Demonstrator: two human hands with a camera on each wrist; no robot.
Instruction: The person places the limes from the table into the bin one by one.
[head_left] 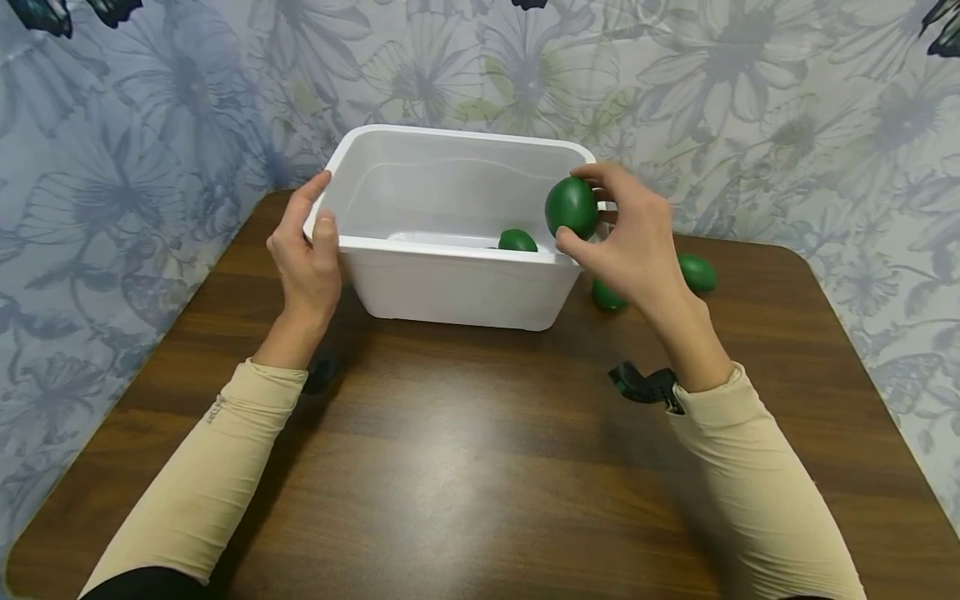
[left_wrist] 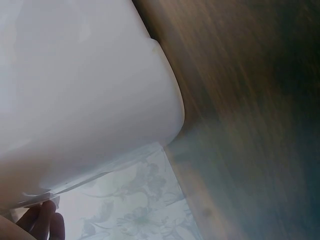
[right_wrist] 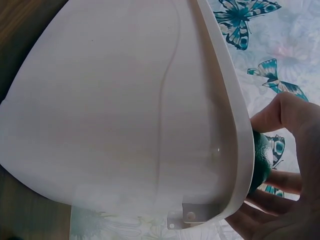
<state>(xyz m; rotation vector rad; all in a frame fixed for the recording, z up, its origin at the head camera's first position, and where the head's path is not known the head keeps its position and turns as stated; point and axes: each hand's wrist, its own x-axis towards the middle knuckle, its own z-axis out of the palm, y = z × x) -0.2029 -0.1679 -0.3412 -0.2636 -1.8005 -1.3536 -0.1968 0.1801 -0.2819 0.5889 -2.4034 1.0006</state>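
A white plastic tub (head_left: 457,283) stands on the table. Inside it lies one green avocado (head_left: 517,241), partly hidden by the front wall. My left hand (head_left: 306,250) grips the tub's left end, its thumb at the front corner of the rim. At the right end of the rim, my right hand (head_left: 633,229) holds another dark green avocado (head_left: 572,207) between thumb and fingers. In the right wrist view the tub's rim hides part of this held avocado (right_wrist: 261,161). Two more avocados, one near (head_left: 607,296) and one farther right (head_left: 697,273), lie on the table by my right hand.
The brown wooden table (head_left: 450,467) has rounded corners. Behind it hangs a pale floral covering (head_left: 420,67) with butterflies. Black wrist mounts, such as the right one (head_left: 645,383), stick out inward from both sleeves.
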